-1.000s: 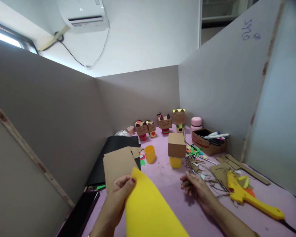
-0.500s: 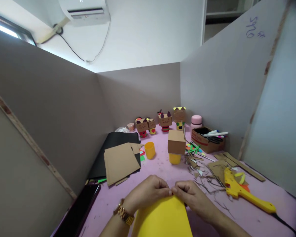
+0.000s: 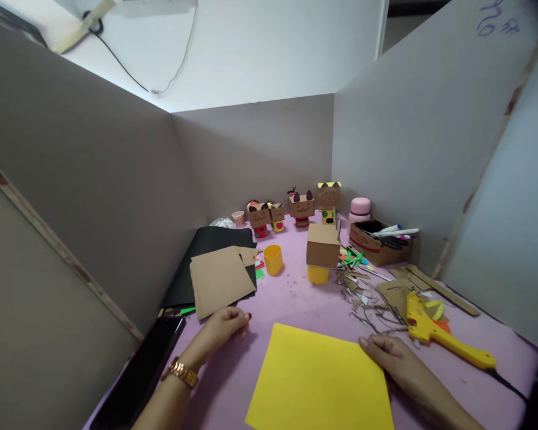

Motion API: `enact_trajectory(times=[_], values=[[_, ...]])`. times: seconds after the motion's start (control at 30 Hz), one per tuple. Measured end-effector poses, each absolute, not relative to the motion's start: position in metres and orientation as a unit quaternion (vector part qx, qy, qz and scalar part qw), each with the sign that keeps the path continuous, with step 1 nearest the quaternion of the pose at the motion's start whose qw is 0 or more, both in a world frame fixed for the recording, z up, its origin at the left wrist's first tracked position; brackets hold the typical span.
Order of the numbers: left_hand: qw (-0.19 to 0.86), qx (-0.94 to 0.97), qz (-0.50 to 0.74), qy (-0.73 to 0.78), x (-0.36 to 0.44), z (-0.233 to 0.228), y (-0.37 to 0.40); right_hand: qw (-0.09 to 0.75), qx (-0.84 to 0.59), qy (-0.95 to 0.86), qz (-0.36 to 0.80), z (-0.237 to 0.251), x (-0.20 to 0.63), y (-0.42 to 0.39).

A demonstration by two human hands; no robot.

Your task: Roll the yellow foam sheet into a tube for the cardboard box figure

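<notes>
I have the right hand pinching the far right corner of a yellow sheet between thumb and fingers. The left hand is off the sheet, loosely curled, with nothing I can see in it. The sheet spreads low between the two hands, near edge out of my view; I can't tell whether all of it touches the surface. What I see of it is uncut and unmarked, so I judge work on this piece barely begun.

Beyond the hands, a cardboard box sits on a yellow base. That much seems done, but the sides facing me carry no drawing. A yellow cup stands apart to its left, its visible side undecorated.

To the left lie cardboard sheets, partly on black sheets; to the right, scraps and a glue gun.

Farthest off, four box-headed figures have ears, faces and patterned bases; I'd call those finished or nearly so.
</notes>
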State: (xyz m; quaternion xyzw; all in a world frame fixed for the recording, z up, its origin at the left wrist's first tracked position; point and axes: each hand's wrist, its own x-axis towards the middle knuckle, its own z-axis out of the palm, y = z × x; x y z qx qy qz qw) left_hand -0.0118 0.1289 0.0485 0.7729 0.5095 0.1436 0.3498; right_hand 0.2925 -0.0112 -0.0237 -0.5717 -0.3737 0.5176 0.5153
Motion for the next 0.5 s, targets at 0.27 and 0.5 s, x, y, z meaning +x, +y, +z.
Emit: enact_trajectory(times=[0.27, 0.5], values=[[0.240, 0.855, 0.141, 0.438, 0.052, 0.025, 0.044, 0.356, -0.673, -0.452, 0.466, -0.029, 0.290, -0.039], [0.193, 0.909, 0.059, 0.366, 0.074, 0.007, 0.034, 0.122, -0.791, -0.592, 0.091, 0.000, 0.302, -0.051]])
